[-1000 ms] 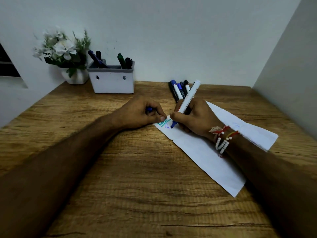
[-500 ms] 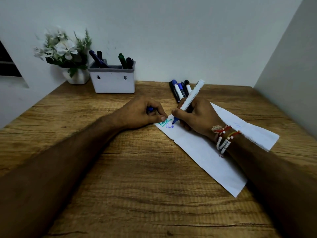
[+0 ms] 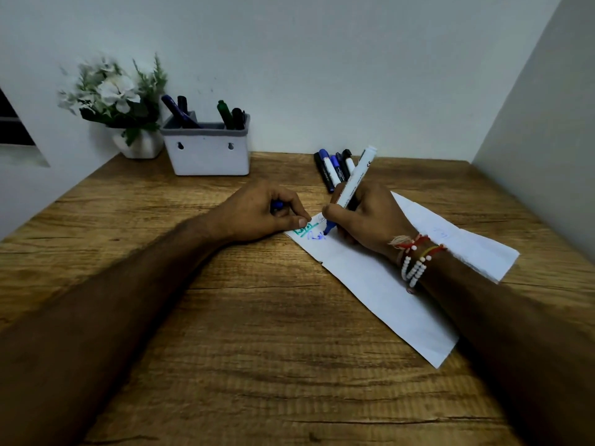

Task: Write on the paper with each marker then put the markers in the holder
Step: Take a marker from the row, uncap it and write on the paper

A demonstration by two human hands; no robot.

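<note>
Paper lay on the table; right hand gripped a marker, tip on the sheet. Left hand, fist around a blue cap, pinned the corner. Holder stood behind.

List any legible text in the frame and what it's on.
"CE" mark: white marker barrel near its top end; the other print is too blurred.
Green scribble on the paper: not readable.
Blue scribble under it: not readable.
Faint blue marks further right: not readable.
</note>
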